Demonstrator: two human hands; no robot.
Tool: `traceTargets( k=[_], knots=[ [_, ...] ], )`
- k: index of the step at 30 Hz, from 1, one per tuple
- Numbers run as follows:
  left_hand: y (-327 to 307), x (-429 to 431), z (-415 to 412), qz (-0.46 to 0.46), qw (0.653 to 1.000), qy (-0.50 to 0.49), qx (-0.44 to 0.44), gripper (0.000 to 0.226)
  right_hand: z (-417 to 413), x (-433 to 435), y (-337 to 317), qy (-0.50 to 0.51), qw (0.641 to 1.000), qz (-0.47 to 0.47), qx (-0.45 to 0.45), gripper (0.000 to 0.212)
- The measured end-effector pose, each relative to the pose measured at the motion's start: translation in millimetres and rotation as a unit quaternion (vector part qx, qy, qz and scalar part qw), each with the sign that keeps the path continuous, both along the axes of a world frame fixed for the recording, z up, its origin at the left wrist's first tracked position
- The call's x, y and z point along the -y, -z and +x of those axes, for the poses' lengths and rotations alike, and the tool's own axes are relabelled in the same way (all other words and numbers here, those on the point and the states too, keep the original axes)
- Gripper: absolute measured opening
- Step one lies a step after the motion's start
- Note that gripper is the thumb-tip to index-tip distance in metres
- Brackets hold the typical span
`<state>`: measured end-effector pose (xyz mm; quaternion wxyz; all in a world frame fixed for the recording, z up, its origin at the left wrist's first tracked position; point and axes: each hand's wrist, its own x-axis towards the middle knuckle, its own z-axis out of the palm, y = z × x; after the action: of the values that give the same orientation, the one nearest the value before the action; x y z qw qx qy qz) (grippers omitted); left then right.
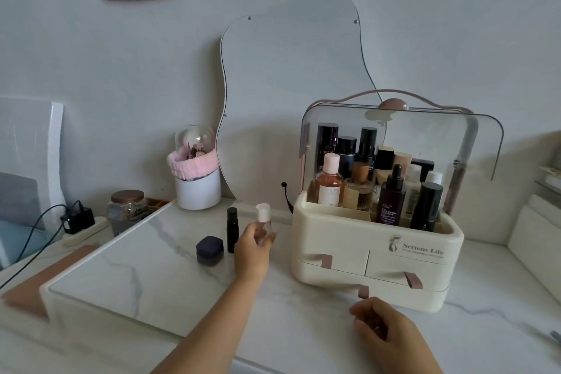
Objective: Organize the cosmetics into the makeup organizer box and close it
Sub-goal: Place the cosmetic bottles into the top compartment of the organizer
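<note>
The cream makeup organizer box (340, 243) stands on the marble top at the right, its clear lid (431, 133) swung up and open. Several bottles stand inside its upper tray. My left hand (252, 247) grips a small clear bottle with a pale pink cap (263, 213), just left of the box. A black tube (232, 229) stands upright beside that hand, and a dark square jar (209, 250) sits to the tube's left. My right hand (385, 329) rests on the table in front of the box, fingers loosely curled, holding nothing.
A wavy mirror (291, 70) leans on the wall behind. A white cup with a pink headband (197, 188) and a glass jar (126, 209) stand at the back left, near a power strip with a black cable (76, 218). The box's drawers (406, 267) have pink pull tabs.
</note>
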<state>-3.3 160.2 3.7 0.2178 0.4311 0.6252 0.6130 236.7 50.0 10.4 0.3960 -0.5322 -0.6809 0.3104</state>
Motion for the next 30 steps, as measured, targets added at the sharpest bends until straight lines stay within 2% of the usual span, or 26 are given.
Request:
traceTargets(
  k=[2, 4, 7, 12, 17, 19, 21, 23, 26, 30],
  knots=[
    [-11.5, 14.3, 6.8, 0.072, 0.997, -0.006, 0.013, 0.013, 0.7, -0.9, -0.1, -0.006, 1.000, -0.005, 0.008, 0.018],
    [-28.7, 31.2, 14.9, 0.154, 0.988, -0.020, 0.008, 0.014, 1.3, -2.0, 0.5, -0.011, 1.000, -0.009, 0.016, 0.018],
    [-61.6, 50.7, 30.2, 0.226, 0.973, 0.044, 0.012, 0.015, 0.3, -1.2, 0.5, -0.009, 1.000, -0.006, 0.023, 0.019],
    [-90.0, 43.8, 52.4, 0.185, 0.967, 0.177, -0.016, 0.016, 1.3, 0.4, 3.4, -0.004, 1.000, 0.001, 0.019, 0.020],
    [-101.3, 22.6, 58.1, 0.161, 0.968, 0.195, -0.004, 0.018, 2.2, 1.6, 0.6, 0.011, 0.999, 0.022, -0.028, 0.021],
    [-98.2, 17.3, 56.3, 0.130, 0.973, 0.190, -0.018, 0.014, 5.9, 3.8, -4.2, 0.080, 0.988, 0.111, -0.071, 0.025],
    [-92.1, 13.9, 53.9, 0.104, 0.977, 0.179, -0.047, 0.012, 14.4, 3.7, -17.1, 0.184, 0.953, 0.224, -0.086, 0.025],
    [-87.8, 11.9, 52.4, 0.101, 0.979, 0.166, -0.055, 0.012, 27.8, -5.2, -33.6, 0.257, 0.921, 0.276, -0.100, 0.028],
    [-86.3, 10.4, 52.9, 0.102, 0.980, 0.159, -0.056, 0.015, 45.4, -26.9, -53.5, 0.275, 0.925, 0.237, -0.109, 0.053],
    [-85.2, 7.3, 52.1, 0.088, 0.982, 0.155, -0.069, 0.021, 52.1, -50.7, -60.0, 0.207, 0.956, 0.164, -0.130, 0.059]
  ],
)
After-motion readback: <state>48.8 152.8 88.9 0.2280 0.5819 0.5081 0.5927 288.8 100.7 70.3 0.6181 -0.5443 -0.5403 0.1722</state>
